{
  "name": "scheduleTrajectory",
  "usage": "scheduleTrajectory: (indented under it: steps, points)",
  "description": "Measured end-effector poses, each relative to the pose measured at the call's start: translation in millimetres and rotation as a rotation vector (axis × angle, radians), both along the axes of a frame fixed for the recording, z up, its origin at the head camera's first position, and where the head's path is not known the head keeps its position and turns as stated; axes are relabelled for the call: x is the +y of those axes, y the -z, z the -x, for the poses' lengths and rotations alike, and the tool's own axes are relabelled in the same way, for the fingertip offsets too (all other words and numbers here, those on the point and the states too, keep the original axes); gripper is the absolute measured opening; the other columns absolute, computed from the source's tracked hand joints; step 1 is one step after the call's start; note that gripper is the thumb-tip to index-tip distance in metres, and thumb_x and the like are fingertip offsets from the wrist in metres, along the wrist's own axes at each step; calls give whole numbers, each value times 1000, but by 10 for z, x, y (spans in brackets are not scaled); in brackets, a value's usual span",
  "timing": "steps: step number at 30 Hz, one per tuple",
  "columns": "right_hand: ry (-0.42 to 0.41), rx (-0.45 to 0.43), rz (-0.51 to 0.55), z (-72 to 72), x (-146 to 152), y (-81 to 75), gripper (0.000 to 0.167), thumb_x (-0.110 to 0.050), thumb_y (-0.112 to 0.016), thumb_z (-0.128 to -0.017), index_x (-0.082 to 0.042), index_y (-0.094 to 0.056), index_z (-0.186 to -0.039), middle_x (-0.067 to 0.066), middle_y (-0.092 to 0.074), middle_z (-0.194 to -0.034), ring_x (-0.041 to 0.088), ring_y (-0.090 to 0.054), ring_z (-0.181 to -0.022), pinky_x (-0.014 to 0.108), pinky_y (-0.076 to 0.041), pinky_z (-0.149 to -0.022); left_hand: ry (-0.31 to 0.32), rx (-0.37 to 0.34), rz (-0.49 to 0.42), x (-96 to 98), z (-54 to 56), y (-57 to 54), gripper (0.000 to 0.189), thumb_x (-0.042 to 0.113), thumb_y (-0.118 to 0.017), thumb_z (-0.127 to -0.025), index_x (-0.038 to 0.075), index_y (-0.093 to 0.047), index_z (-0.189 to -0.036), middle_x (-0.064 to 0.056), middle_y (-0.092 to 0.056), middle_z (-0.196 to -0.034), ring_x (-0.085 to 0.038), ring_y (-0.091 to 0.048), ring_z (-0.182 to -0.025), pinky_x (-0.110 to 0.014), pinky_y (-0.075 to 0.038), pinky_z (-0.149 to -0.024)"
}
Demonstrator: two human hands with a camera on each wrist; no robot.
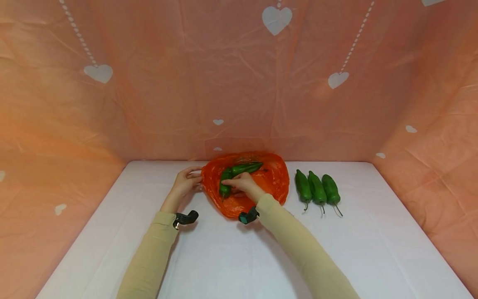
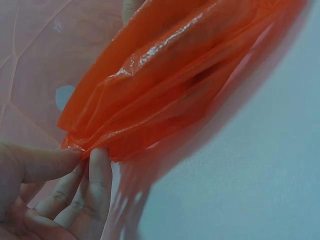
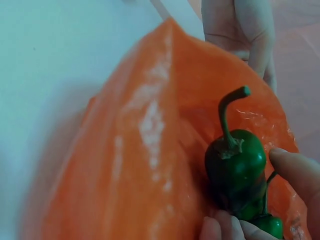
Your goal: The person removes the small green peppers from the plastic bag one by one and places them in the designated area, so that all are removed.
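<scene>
An orange-red plastic bag (image 1: 279, 176) lies with its mouth spread on the white table. My left hand (image 1: 184, 182) pinches the bag's left edge between thumb and fingers, which the left wrist view shows close up. Inside the bag's opening, my right hand (image 1: 244, 185) grips a green chili pepper (image 3: 236, 162) between thumb and fingers. Its curved stem points toward the near side of the bag. Behind it, another green pepper (image 1: 247, 167) lies crosswise in the bag; part of a pepper (image 3: 272, 226) also shows below the held one in the right wrist view.
Right of the bag, three green peppers (image 1: 317, 189) lie side by side on the white table (image 1: 224, 257), stems toward me. An orange cloth (image 1: 239, 95) with white hearts hangs behind the table and along both sides.
</scene>
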State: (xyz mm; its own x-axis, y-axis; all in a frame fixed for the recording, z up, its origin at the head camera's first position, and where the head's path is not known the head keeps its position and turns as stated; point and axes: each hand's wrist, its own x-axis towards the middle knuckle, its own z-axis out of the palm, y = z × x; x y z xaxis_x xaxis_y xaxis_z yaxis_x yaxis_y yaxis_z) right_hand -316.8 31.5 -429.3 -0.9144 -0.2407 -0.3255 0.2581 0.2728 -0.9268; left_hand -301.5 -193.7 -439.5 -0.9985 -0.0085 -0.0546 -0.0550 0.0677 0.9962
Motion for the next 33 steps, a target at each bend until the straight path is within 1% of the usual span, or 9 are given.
scheduleTrajectory:
  steps: [4,8,14,18,22,26,30,31,33]
  points:
    - [24,18,-46,-12,-30,-2,34,-30,-80,-78,-4,-58,-84,6,-59,-85,22,-62,-75,34,-57,-69,0,9,14,3,-1,3,42,-5,-55,-93,-6,-47,-134,-12,-63,-94,-15,-64,-67,-34,-58,-68]
    - [25,26,-61,-23,-35,-12,35,-26,-81,-78,-3,-57,-87,6,-57,-84,21,-61,-73,34,-57,-69,-1,0,18,-1,4,11,42,-5,-55,-93,-5,-47,-134,-14,-63,-96,-14,-64,-67,-34,-58,-69]
    - [-36,35,-17,-29,15,-10,29,-19,-77,-82,3,-61,-95,8,-59,-90,21,-60,-75,36,-57,-74,5,-13,31,-9,-3,3,43,-3,-56,-94,-5,-46,-135,-19,-62,-103,-14,-64,-69,-36,-58,-71]
    - [-68,41,-17,-7,39,-2,24,-18,-75,-83,2,-68,-92,8,-63,-89,22,-62,-76,35,-57,-74,10,-15,22,-6,-6,-9,44,-3,-55,-94,-6,-44,-137,-20,-62,-104,-16,-64,-70,-37,-58,-72]
    - [-82,40,-33,14,46,2,24,-18,-75,-84,2,-70,-93,8,-65,-90,22,-63,-78,35,-57,-75,6,-13,22,-4,5,3,45,-3,-55,-94,-6,-44,-137,-21,-62,-106,-15,-64,-70,-37,-58,-72]
    - [-97,43,-34,15,67,-18,29,-19,-73,-85,4,-67,-102,9,-65,-96,23,-63,-82,35,-56,-77,8,12,24,-10,4,15,42,-3,-56,-93,-5,-48,-134,-20,-63,-102,-15,-64,-69,-33,-58,-69]
    - [-133,42,-26,20,92,-47,34,-19,-71,-87,3,-65,-112,10,-65,-103,24,-64,-86,37,-56,-79,29,55,-16,-14,-21,8,39,-2,-59,-91,-5,-51,-130,-16,-64,-96,-16,-65,-68,-31,-58,-65]
    - [-145,38,-26,22,92,-53,35,-19,-70,-87,3,-65,-114,10,-65,-104,24,-64,-87,37,-55,-80,33,59,-20,-15,-27,4,39,-1,-59,-92,-5,-51,-130,-15,-64,-95,-16,-65,-69,-32,-58,-65]
    - [-168,29,-29,29,86,-60,35,-18,-69,-88,2,-65,-117,9,-66,-105,23,-65,-88,37,-55,-80,26,44,-22,-16,-20,4,39,-2,-58,-92,-4,-51,-130,-16,-64,-97,-16,-65,-69,-33,-58,-66]
